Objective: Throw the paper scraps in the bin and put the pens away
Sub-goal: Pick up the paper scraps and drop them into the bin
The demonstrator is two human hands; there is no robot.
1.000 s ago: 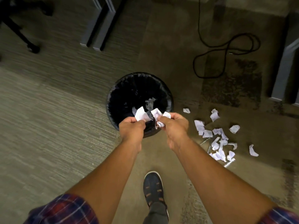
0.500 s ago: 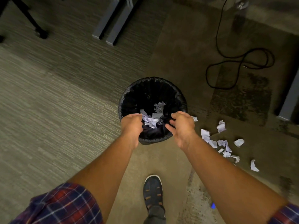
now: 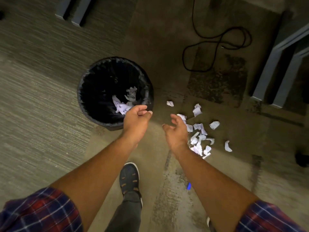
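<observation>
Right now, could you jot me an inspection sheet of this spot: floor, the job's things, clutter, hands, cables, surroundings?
Surface: carpet, grey and brown patches.
Job's things: bin with black liner, scraps inside; more loose scraps on the floor to its right; a blue object, possibly a pen, by the right forearm.
Clutter: nothing seen beyond the scraps.
Hands: left hand at the bin's rim, grip empty; right hand open above the loose scraps.
Cables: black cable looped on the floor.
Surroundings: grey furniture legs; shoe.
</observation>
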